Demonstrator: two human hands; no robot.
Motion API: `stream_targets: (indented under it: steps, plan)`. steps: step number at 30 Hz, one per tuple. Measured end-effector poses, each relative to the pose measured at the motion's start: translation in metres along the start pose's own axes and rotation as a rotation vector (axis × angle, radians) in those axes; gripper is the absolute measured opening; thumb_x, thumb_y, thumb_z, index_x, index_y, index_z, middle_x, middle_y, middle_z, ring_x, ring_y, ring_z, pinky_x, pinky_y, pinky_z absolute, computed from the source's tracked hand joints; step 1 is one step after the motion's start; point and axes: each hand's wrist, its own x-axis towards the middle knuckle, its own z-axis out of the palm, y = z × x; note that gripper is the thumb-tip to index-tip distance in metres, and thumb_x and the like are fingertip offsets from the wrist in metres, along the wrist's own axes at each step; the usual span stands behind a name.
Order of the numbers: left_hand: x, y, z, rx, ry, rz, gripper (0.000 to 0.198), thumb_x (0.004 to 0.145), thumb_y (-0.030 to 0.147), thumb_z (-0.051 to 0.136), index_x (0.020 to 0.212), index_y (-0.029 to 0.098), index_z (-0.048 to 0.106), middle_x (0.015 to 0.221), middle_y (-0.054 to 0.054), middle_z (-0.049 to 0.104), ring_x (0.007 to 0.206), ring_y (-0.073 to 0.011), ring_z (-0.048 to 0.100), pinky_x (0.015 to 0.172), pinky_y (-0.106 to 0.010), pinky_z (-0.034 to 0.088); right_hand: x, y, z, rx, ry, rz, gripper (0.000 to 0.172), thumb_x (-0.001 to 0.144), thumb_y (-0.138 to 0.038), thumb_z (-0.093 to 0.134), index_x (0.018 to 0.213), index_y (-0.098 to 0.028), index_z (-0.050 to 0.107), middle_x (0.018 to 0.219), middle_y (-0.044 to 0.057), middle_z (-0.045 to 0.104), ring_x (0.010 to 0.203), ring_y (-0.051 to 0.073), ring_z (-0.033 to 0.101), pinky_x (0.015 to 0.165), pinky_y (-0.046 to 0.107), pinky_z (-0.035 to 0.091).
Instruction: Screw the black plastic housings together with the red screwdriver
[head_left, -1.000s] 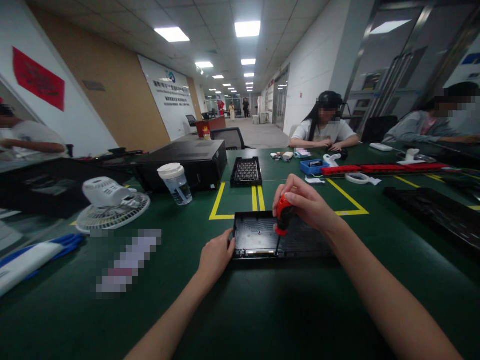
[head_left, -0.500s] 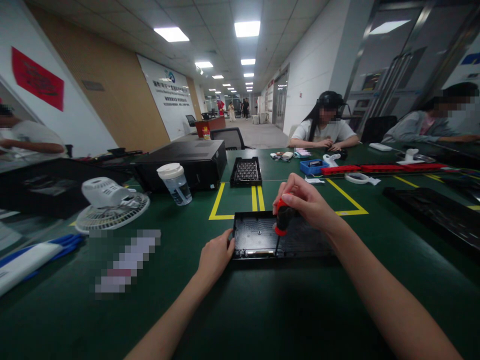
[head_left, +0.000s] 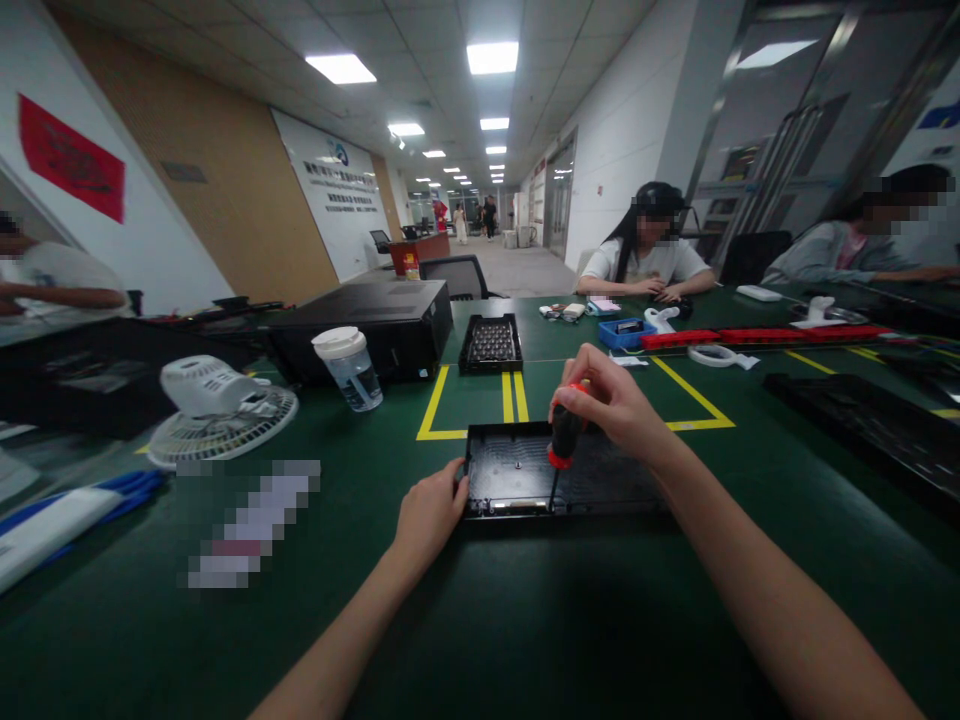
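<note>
A shallow black rectangular panel [head_left: 495,475] with raised edges lies flat on the green table before me. My left hand [head_left: 433,508] is closed on its left edge, fingers partly hidden behind the rim. In my right hand [head_left: 611,405] is a screwdriver [head_left: 564,440] with a black and red handle, gripped from above by thumb and fingers. Its shaft points down and its tip meets the panel near the front edge, beside a small shiny metal strip [head_left: 520,506]. My right hand and forearm cover part of the panel's right side.
Beyond the panel stands a black tray [head_left: 491,343] of small round parts. To the left are a lidded cup [head_left: 351,370], a white fan [head_left: 221,410] and a large black case [head_left: 367,325]. A blue box [head_left: 625,333] and another black panel [head_left: 862,425] lie right. People sit across the table.
The screwdriver stays at the same spot on the panel. My right hand's fingers have shifted slightly around its handle. My left hand keeps its place; the whole view has drifted a little.
</note>
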Motion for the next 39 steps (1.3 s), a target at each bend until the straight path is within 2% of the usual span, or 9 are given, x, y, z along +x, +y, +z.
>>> stream_targets:
  steps: [9, 19, 26, 39]
  plan:
    - [-0.0007, 0.0019, -0.0018, -0.001, -0.024, -0.015, 0.039, 0.086, 0.036, 0.035, 0.122, 0.024, 0.045, 0.089, -0.004, 0.066, 0.077, -0.0158, 0.062, 0.068, -0.025, 0.046, 0.0008, 0.0018, 0.0006, -0.176, 0.074, -0.085, 0.025, 0.074, -0.030, 0.061, 0.070, -0.018, 0.040, 0.066, -0.004, 0.042, 0.055, 0.007, 0.040, 0.049, 0.020, 0.032]
    - [-0.0015, 0.0067, -0.0062, 0.020, -0.054, -0.046, 0.039, 0.087, 0.035, 0.036, 0.123, 0.023, 0.045, 0.095, -0.006, 0.066, 0.082, -0.0158, 0.062, 0.070, -0.024, 0.046, -0.0009, 0.0008, 0.0016, -0.348, 0.144, -0.091, 0.025, 0.075, -0.032, 0.059, 0.068, -0.018, 0.039, 0.064, -0.004, 0.042, 0.055, 0.008, 0.041, 0.050, 0.021, 0.032]
    - [0.0001, 0.0023, 0.0007, 0.054, -0.011, -0.025, 0.040, 0.086, 0.038, 0.034, 0.122, 0.025, 0.045, 0.093, -0.006, 0.066, 0.079, -0.0186, 0.063, 0.069, -0.028, 0.045, -0.0031, -0.0012, 0.0042, -0.452, 0.186, -0.102, 0.026, 0.075, -0.029, 0.059, 0.067, -0.019, 0.036, 0.063, -0.004, 0.038, 0.055, 0.008, 0.039, 0.050, 0.022, 0.031]
    - [-0.0010, 0.0050, -0.0031, 0.004, -0.027, -0.021, 0.039, 0.087, 0.035, 0.036, 0.122, 0.023, 0.046, 0.090, -0.004, 0.066, 0.078, -0.0160, 0.062, 0.070, -0.026, 0.046, -0.0047, -0.0024, 0.0098, -0.586, 0.280, -0.135, 0.029, 0.073, -0.029, 0.060, 0.064, -0.020, 0.034, 0.059, -0.005, 0.035, 0.051, 0.008, 0.037, 0.049, 0.023, 0.030]
